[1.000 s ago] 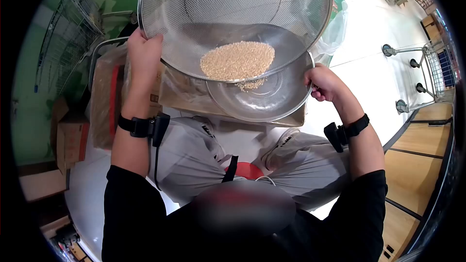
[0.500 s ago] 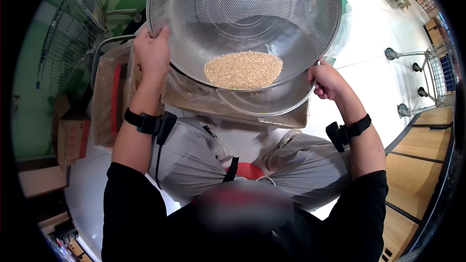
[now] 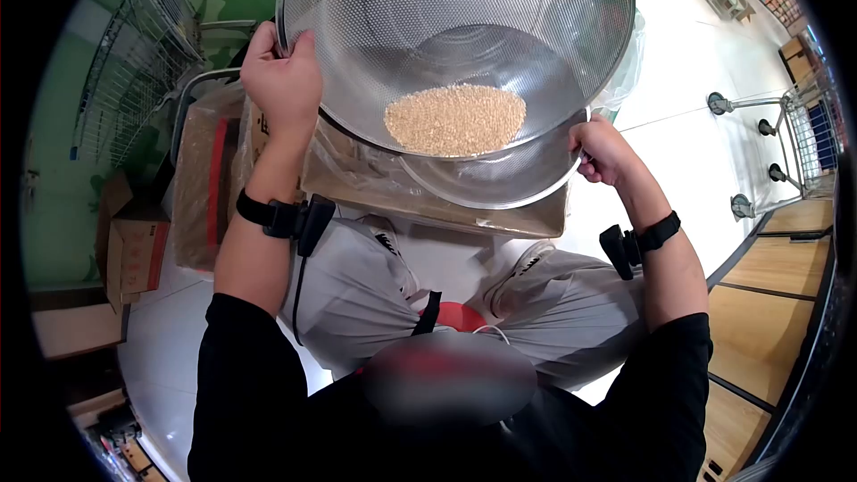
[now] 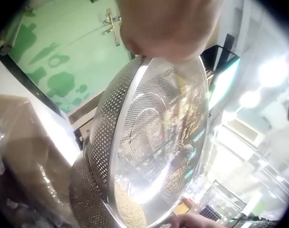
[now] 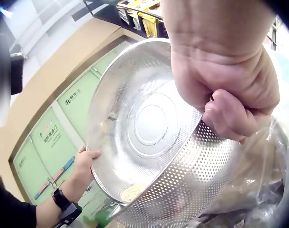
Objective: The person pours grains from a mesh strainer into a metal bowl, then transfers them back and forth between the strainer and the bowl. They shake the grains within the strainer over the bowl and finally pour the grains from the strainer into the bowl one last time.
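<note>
A large perforated metal basin (image 3: 357,62) is tilted, with a heap of pale grains (image 3: 455,120) at its lower side. Beneath it is a second metal basin (image 3: 500,186), mostly covered. My left hand (image 3: 284,80) grips the large basin's left rim, thumb on the inside. My right hand (image 3: 603,150) has its fingers curled round the rim at the right, where the two basins meet. In the right wrist view, the right hand (image 5: 225,90) pinches that rim, and the left hand (image 5: 85,161) holds the far side. Grains (image 4: 130,209) also show in the left wrist view.
A cardboard box (image 3: 428,207) with plastic lining lies under the basins. Another plastic-covered box (image 3: 198,196) is at the left, near an open carton (image 3: 138,254). A wire cart (image 3: 134,62) stands at the upper left, and a wheeled cart (image 3: 799,134) at the right.
The large basin has shifted right with my left hand, and its tilt has varied. The grains inside have moved right with it. The lower basin shows less than before. My right hand has barely moved.
</note>
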`<state>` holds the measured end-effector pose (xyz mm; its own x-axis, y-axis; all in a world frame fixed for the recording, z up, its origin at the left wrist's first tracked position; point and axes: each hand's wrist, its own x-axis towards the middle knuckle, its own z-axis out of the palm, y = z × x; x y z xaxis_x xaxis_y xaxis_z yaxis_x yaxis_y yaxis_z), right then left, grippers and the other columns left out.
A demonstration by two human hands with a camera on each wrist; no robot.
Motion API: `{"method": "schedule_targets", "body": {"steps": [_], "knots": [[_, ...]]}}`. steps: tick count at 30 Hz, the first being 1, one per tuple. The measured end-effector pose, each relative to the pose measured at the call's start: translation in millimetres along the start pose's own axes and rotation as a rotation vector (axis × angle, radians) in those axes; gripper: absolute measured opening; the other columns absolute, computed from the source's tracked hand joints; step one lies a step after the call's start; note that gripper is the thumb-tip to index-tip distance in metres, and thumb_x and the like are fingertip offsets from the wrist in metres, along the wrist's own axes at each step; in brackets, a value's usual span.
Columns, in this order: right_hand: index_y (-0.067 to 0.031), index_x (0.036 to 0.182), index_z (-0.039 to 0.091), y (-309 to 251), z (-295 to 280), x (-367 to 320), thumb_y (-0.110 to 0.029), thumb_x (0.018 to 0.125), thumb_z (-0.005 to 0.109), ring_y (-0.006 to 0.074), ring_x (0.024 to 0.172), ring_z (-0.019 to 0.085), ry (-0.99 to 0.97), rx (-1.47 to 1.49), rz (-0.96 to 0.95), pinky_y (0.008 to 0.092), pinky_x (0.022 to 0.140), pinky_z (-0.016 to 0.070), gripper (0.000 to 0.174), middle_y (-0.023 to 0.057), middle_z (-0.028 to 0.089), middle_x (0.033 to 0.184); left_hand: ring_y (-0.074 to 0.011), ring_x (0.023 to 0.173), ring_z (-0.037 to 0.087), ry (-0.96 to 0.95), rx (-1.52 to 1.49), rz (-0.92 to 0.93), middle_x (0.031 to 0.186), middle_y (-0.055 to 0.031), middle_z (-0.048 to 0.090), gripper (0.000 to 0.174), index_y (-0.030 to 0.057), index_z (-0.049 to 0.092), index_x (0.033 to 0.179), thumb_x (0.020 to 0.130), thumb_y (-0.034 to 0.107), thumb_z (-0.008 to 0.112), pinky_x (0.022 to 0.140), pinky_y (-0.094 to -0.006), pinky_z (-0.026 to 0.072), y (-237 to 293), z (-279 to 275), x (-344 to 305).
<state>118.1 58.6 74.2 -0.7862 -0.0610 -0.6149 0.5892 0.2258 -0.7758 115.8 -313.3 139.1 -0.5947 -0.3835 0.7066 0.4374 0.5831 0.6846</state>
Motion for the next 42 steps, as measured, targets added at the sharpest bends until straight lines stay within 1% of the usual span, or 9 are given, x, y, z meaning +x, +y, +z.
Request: {"method": "schedule_targets", "body": {"steps": [5, 15, 20, 23, 27, 30, 33, 35, 42], "knots": [[-0.0029, 0.076, 0.038, -4.0, 0.9, -3.9, -0.001, 0.073, 0.049, 0.0136, 0.032, 0.036, -0.082, 0.091, 0.051, 0.0282, 0.027, 0.0241, 0.011, 0.0038, 0.034, 0.053, -0.0041, 0.059, 0.032, 0.07, -0.159, 0.042, 0.063, 0.0053, 0.038, 0.028, 0.0048, 0.038, 0.065, 0.076, -0.008, 0.061, 0.054, -0.0204, 0.0281, 12.7, -1.9, 6.3], [-0.0025, 0.066, 0.038, -5.0, 5.6, -5.5, -0.001, 0.074, 0.051, 0.0149, 0.032, 0.037, -0.11, 0.091, 0.064, 0.0292, 0.027, 0.0241, 0.016, 0.004, 0.034, 0.05, -0.0034, 0.062, 0.036, 0.121, -0.224, 0.101, 0.068, 0.0059, 0.041, 0.025, 0.0044, 0.041, 0.067, 0.069, -0.015, 0.056, 0.058, -0.0182, 0.03, 33.5, -13.1, 8.5], [-0.0017, 0.066, 0.039, -3.8, 3.6, -5.0, -0.002, 0.074, 0.051, 0.0148, 0.032, 0.037, -0.107, 0.085, 0.085, 0.0292, 0.027, 0.0245, 0.014, 0.0043, 0.034, 0.05, -0.0032, 0.063, 0.038, 0.215, -0.244, 0.168, 0.069, 0.0057, 0.044, 0.024, 0.0041, 0.044, 0.069, 0.069, -0.016, 0.056, 0.061, -0.0174, 0.0317, 46.3, -14.8, 7.5], [-0.0016, 0.066, 0.039, -4.7, 4.1, -5.5, -0.001, 0.074, 0.051, 0.0145, 0.032, 0.037, -0.105, 0.074, 0.104, 0.029, 0.027, 0.0248, 0.014, 0.0044, 0.035, 0.051, -0.003, 0.063, 0.038, 0.175, -0.254, 0.182, 0.069, 0.0057, 0.044, 0.023, 0.004, 0.044, 0.069, 0.069, -0.016, 0.057, 0.06, -0.0177, 0.0311, 44.6, -16.7, 9.5], [-0.0017, 0.065, 0.038, -8.7, 4.4, -8.2, -0.001, 0.074, 0.05, 0.0144, 0.032, 0.037, -0.097, 0.099, 0.096, 0.0287, 0.027, 0.0247, 0.014, 0.0043, 0.035, 0.05, -0.0031, 0.063, 0.038, 0.127, -0.251, 0.087, 0.069, 0.0057, 0.044, 0.023, 0.0039, 0.044, 0.068, 0.069, -0.015, 0.057, 0.059, -0.0181, 0.0304, 32.2, -15.9, 10.8], [-0.0014, 0.067, 0.039, -7.0, 3.3, -10.1, -0.001, 0.074, 0.05, 0.0145, 0.031, 0.036, -0.112, 0.08, 0.076, 0.0288, 0.027, 0.0246, 0.013, 0.0043, 0.035, 0.05, -0.0056, 0.064, 0.043, 0.106, -0.274, 0.04, 0.069, 0.0048, 0.047, 0.024, 0.0047, 0.046, 0.069, 0.067, -0.014, 0.06, 0.063, -0.0194, 0.0354, 20.5, -16.9, 11.0], [-0.0011, 0.068, 0.04, -3.3, 3.4, -6.6, -0.002, 0.074, 0.05, 0.0146, 0.031, 0.036, -0.104, 0.039, 0.08, 0.0292, 0.026, 0.0246, 0.011, 0.0043, 0.035, 0.049, -0.0058, 0.063, 0.045, 0.155, -0.295, 0.032, 0.069, 0.0044, 0.049, 0.025, 0.0046, 0.045, 0.069, 0.066, -0.014, 0.061, 0.062, -0.0201, 0.0368, 17.4, -17.4, 12.5], [-0.0008, 0.07, 0.04, -1.8, 3.7, -5.8, -0.002, 0.074, 0.05, 0.0149, 0.031, 0.037, -0.103, 0.026, 0.077, 0.0294, 0.026, 0.0247, 0.01, 0.0045, 0.035, 0.049, -0.0037, 0.062, 0.039, 0.22, -0.27, 0.055, 0.068, 0.0054, 0.044, 0.025, 0.0049, 0.043, 0.067, 0.068, -0.014, 0.058, 0.057, -0.0191, 0.0316, 23.2, -18.9, 14.7], [-0.0002, 0.074, 0.042, 3.8, 2.1, 0.9, -0.002, 0.073, 0.05, 0.0153, 0.031, 0.037, -0.076, 0.017, 0.061, 0.0294, 0.026, 0.0249, 0.008, 0.005, 0.036, 0.049, -0.0041, 0.062, 0.041, 0.262, -0.291, 0.03, 0.069, 0.0047, 0.046, 0.025, 0.0052, 0.043, 0.068, 0.067, -0.015, 0.059, 0.058, -0.019, 0.0329, 26.4, -25.3, 22.0]]}}
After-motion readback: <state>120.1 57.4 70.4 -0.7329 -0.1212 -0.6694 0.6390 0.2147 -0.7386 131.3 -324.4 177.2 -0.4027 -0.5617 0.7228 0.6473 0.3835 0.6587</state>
